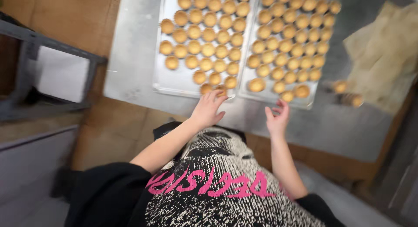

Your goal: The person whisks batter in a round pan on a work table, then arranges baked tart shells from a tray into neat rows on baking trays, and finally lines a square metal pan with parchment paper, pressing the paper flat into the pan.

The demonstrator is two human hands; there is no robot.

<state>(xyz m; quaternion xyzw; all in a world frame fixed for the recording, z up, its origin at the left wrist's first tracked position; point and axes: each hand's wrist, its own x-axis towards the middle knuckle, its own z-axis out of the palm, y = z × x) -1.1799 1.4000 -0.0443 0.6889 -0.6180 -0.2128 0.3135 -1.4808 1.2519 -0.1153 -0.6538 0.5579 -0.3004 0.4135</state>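
While both hands hover spread and empty at mid-frame, left hand [208, 108] nears left tray [174, 81] — next, a gentle pinch on a pastry shell [207, 88] seems called for; right hand [277, 118] waits below

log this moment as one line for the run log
left hand: open, at left baking tray edge | right hand: open, near right baking tray | trays: golden pastries in rows

No packages, labels, signs or screens can be made out on the table or around it. The only lettering in view is printed on the garment [217, 183] worn by the person: large pink characters are set across a black-and-white speckled fabric in the lower middle of the head view, with plain black sleeves at either side. Nothing wrapped, boxed or tagged is seen elsewhere.
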